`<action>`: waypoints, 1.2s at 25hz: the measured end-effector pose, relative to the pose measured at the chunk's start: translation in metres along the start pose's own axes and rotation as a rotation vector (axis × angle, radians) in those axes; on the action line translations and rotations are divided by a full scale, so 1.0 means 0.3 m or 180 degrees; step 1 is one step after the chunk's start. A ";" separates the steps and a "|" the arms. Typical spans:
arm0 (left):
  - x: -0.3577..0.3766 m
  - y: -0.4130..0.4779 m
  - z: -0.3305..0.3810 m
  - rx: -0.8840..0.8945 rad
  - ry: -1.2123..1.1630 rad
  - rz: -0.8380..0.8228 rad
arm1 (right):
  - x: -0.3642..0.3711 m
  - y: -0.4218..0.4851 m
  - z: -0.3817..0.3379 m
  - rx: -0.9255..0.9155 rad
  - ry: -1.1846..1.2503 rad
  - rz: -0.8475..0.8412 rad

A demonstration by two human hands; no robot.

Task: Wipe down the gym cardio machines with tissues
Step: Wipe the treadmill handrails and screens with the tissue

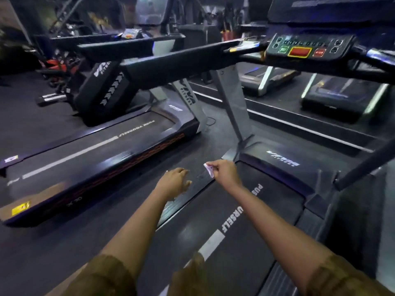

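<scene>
Mid-frame, the right hand (224, 174) pinches a crumpled tissue (209, 170) just above the treadmill (235, 227) side rail (199, 181), probably poised to wipe it. The left hand (174, 183) hovers beside it, fingers loosely spread and holding nothing.

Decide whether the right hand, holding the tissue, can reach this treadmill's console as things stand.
Probably yes. The right hand pinches the tissue low over the deck, and open air lies between it and the console above; nothing crosses that path.

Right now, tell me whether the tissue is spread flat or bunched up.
Bunched up. The right hand pinches the tissue as a small wad; only a crumpled bit sticks out.
</scene>
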State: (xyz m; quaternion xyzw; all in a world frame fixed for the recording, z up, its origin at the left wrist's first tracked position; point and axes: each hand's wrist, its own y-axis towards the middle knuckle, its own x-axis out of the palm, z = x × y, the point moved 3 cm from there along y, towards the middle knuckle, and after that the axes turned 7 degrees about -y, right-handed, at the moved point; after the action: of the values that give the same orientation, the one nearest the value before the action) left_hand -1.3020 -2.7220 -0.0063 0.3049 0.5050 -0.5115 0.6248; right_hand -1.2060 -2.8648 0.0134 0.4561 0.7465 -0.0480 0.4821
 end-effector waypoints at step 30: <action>-1.151 1.613 0.895 0.1702 -0.1049 0.0230 | -1.179 1.471 0.460 0.1011 -0.0782 0.1633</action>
State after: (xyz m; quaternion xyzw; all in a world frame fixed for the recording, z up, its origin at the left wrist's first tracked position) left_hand -0.7465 -2.7080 0.3351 0.3891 0.2334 -0.6461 0.6137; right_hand -0.7498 -2.9043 0.3726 0.6897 0.5266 -0.0954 0.4878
